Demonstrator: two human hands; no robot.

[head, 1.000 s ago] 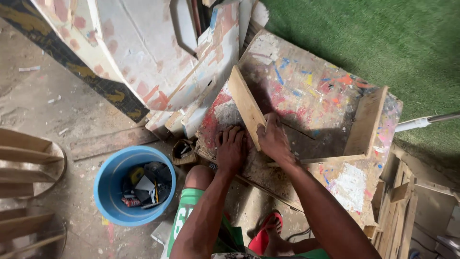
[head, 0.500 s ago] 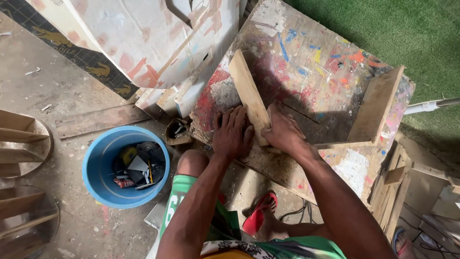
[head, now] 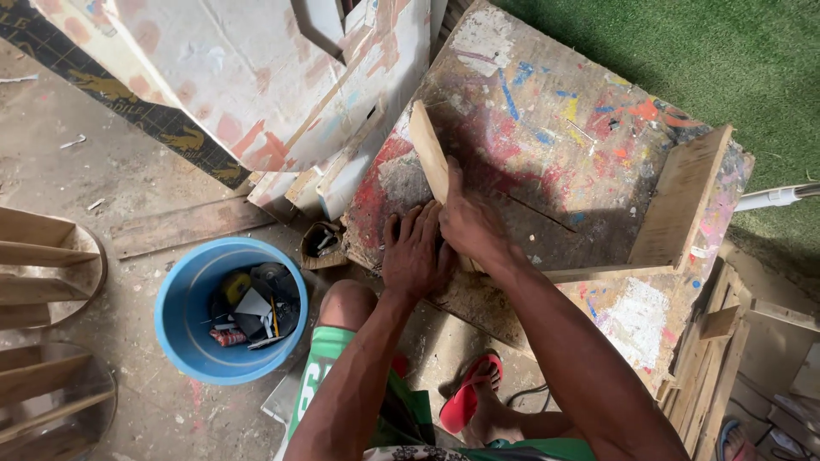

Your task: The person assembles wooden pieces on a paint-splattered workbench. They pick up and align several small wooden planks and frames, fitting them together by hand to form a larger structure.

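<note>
A narrow wooden plank point(head: 427, 149) stands on edge across a paint-splattered work board point(head: 547, 119). My right hand point(head: 468, 224) grips the plank's near end, thumb laid along it. My left hand point(head: 416, 249) presses flat on the board just left of the plank, fingers spread and touching it. A second wooden board point(head: 681, 198) stands upright at the work board's right edge.
A blue bucket point(head: 184, 303) holding several tools sits on the concrete floor at the lower left. Painted white panels point(head: 239, 68) lean at the top left. Green turf point(head: 726, 51) lies top right. Stacked wood point(head: 726, 341) is on the right, wooden frames point(head: 38, 256) far left. My foot wears a red sandal point(head: 468, 394).
The view has shifted slightly. My hands have closed in on the plank's near end, the right hand now gripping it more firmly while the left stays flat beside it.
</note>
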